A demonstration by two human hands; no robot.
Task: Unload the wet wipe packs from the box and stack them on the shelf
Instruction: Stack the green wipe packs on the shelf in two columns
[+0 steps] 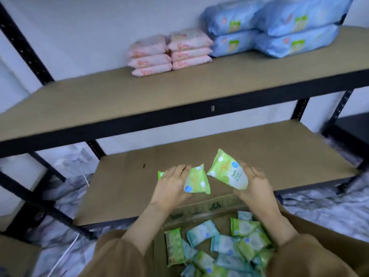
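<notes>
The shelf (219, 105) fills the far view, with two tan boards. The upper board (139, 100) carries blue packs (279, 27) stacked at the far right and, just left of them, pink packs (169, 52) in two low piles. The lower board (279, 152) lies bare where it shows.

The box (209, 206) sits near, its far wall against the lower board's front edge. Loose packs (229, 242), green and pale blue, lie jumbled inside.

Above that far wall, both hands hold green packs over the lower board's near edge. The left hand (171, 184) grips the left pack (197, 182), fingers curled over its top. A green edge shows past its knuckles; whether that is a second pack I cannot tell. The right hand (257, 184) grips the right pack (229, 172), tilted up, fingers wrapped round its right side. The two packs almost touch.

The step in hand looks like carrying a pair from box to shelf. The next move likely calls for laying both flat on a board, squared together, to start a green pile.
</notes>
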